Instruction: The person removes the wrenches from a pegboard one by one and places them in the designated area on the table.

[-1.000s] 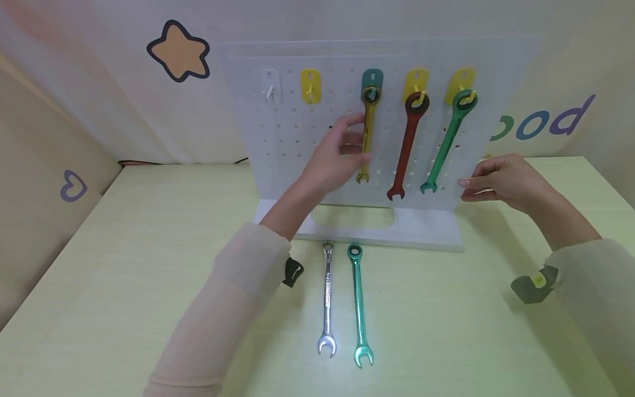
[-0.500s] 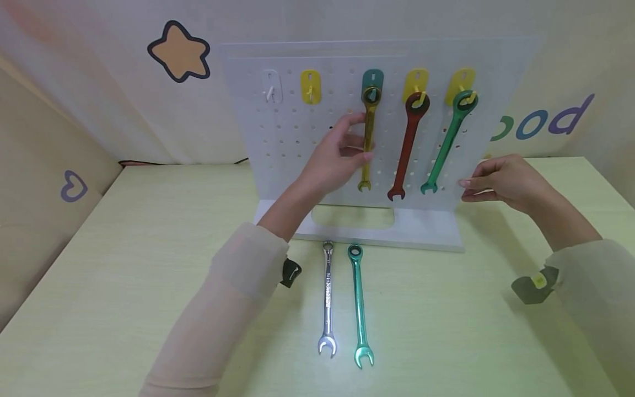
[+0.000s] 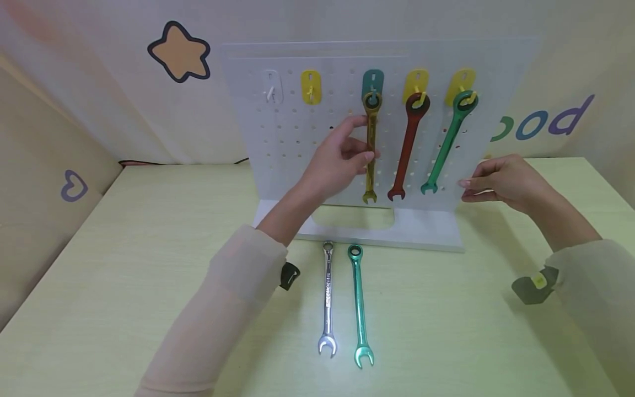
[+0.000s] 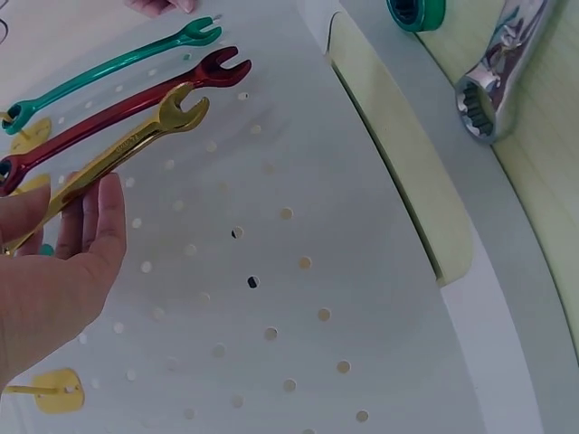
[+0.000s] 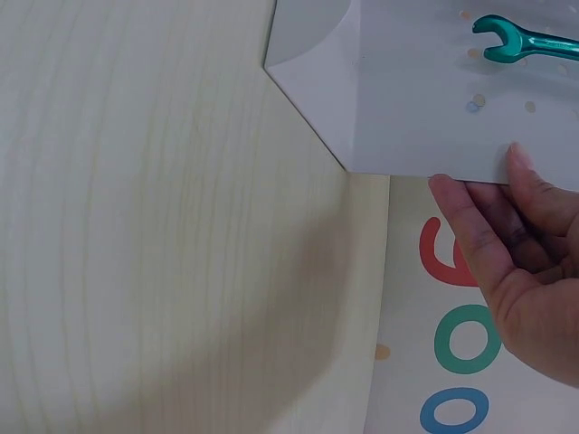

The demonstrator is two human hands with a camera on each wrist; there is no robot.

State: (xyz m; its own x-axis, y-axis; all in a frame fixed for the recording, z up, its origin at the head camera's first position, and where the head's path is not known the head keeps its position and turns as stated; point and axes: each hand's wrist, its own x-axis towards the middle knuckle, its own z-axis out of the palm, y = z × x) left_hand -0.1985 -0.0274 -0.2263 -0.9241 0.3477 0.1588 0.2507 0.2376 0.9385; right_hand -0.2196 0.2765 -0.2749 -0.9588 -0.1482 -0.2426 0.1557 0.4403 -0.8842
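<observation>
My left hand point(image 3: 334, 157) pinches the shaft of a gold combination wrench point(image 3: 370, 132) between thumb and fingers. The wrench hangs nearly upright, ring end at the teal hook point(image 3: 373, 82); whether the hook still passes through the ring I cannot tell. In the left wrist view the gold wrench's open end point(image 4: 181, 113) points away from the hand. My right hand point(image 3: 508, 182) grips the right edge of the white pegboard point(image 3: 307, 182), thumb in front. A red wrench point(image 3: 407, 149) and a green wrench point(image 3: 448, 143) hang by their rings on yellow hooks to the right.
On the table before the board's base point(image 3: 426, 229) lie a silver wrench point(image 3: 327, 298) and a teal-green wrench point(image 3: 359, 303), side by side. A white hook point(image 3: 270, 88) and a yellow hook point(image 3: 311, 88) on the board's left carry nothing. A curtain stands behind.
The gold wrench has shifted slightly down and its lower end has swung right, bringing it more upright. My left hand moved a little with it; the right hand kept its place.
</observation>
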